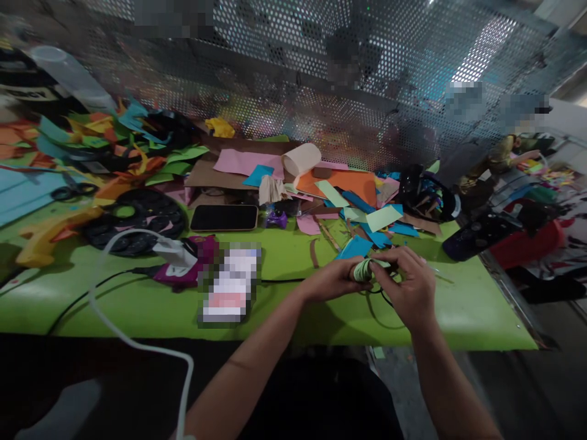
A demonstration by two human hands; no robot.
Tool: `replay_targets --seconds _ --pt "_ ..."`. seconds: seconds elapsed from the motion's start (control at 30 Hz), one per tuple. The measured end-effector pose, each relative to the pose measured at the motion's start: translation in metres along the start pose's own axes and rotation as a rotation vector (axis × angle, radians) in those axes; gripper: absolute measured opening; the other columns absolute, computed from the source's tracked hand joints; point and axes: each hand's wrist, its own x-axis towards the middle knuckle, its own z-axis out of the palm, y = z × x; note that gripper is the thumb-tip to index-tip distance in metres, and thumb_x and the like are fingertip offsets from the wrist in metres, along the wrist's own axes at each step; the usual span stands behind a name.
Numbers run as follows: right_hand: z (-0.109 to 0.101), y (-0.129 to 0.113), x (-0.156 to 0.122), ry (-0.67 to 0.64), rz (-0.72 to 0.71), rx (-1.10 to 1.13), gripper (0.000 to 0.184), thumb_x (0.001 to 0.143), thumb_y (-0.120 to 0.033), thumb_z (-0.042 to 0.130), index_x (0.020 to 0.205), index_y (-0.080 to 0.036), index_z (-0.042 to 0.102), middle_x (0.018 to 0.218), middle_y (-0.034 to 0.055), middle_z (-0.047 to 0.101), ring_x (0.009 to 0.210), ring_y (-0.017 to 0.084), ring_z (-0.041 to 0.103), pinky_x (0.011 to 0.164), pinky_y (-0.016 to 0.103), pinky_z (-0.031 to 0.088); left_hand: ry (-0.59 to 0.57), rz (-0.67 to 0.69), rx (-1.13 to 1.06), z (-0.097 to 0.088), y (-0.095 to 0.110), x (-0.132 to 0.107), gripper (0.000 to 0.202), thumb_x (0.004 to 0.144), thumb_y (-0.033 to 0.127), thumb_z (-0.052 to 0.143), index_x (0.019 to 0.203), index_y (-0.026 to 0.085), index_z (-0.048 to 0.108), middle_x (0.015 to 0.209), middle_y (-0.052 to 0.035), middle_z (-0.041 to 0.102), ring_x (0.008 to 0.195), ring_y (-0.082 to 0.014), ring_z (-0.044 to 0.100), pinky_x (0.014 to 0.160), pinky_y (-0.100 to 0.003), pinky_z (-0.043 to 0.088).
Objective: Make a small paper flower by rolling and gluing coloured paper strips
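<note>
A small roll of light green paper strip (362, 271) is held between my two hands above the front right of the green table. My left hand (332, 280) is closed around the left side of the roll. The fingers of my right hand (410, 284) pinch the loose end of the strip at the roll's right side. Just behind the hands lie a blue paper piece (355, 247) and pale green paper strips (384, 217). A thin dark cable runs on the table under the hands.
On the green table (284, 318) lie a lit phone (232, 284), a dark phone (224, 217), a purple power strip (183, 269) with a white charger, a black round tray (137, 223) and a yellow glue gun (55, 235). Paper scraps and a perforated metal panel (284, 79) stand behind; a dark bottle (477, 235) lies right.
</note>
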Motion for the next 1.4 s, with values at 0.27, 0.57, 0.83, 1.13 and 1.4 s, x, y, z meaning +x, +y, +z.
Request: replay_targets --seconds 0.27,0.57,0.83,1.13,1.4 --pt "0.005 0.004 0.001 -0.010 0.013 -0.005 0.004 0.089 -0.022 0.064 0.086 -0.024 0.067 0.083 0.0020 0.071 0.075 0.018 0.065 0.067 0.029 0.050 0.006 -0.053 -0.205 0.002 0.001 0.001 0.042 0.080 0.041 0.073 0.110 0.015 0.060 0.094 -0.0027 0.062 0.085 -0.0145 0.054 0.084 -0.029 0.048" --pt "0.005 0.009 0.006 -0.082 0.041 0.125 0.011 0.090 -0.026 0.062 0.096 -0.024 0.071 0.087 0.0032 0.071 0.077 0.018 0.064 0.070 0.030 0.052 0.059 -0.097 -0.260 0.001 0.000 0.002 0.046 0.073 0.043 0.079 0.107 0.015 0.062 0.087 -0.0010 0.060 0.080 -0.0132 0.051 0.079 -0.027 0.047" --pt "0.000 0.023 0.024 -0.186 0.186 0.367 0.033 0.093 -0.041 0.059 0.120 -0.024 0.068 0.094 0.0032 0.069 0.076 0.016 0.062 0.070 0.027 0.049 0.266 -0.185 -0.463 -0.005 -0.002 -0.004 0.070 0.064 0.026 0.080 0.128 0.021 0.052 0.101 -0.0006 0.060 0.092 -0.0139 0.052 0.087 -0.027 0.042" --pt "0.023 0.032 0.036 -0.126 0.176 0.462 0.022 0.090 -0.036 0.062 0.076 -0.019 0.064 0.072 0.0001 0.057 0.068 0.015 0.054 0.063 0.026 0.043 0.296 -0.169 -0.563 -0.010 -0.010 -0.003 0.041 0.067 0.019 0.062 0.107 0.016 0.057 0.079 -0.0002 0.059 0.070 -0.0124 0.046 0.067 -0.027 0.034" --pt "0.035 0.047 0.026 0.010 0.302 0.693 0.026 0.089 -0.038 0.066 0.110 -0.024 0.067 0.093 0.0034 0.067 0.079 0.017 0.061 0.069 0.029 0.048 0.396 -0.034 -0.551 -0.013 -0.004 -0.003 0.035 0.080 0.037 0.071 0.105 0.016 0.059 0.084 -0.0040 0.063 0.075 -0.0138 0.055 0.068 -0.026 0.038"
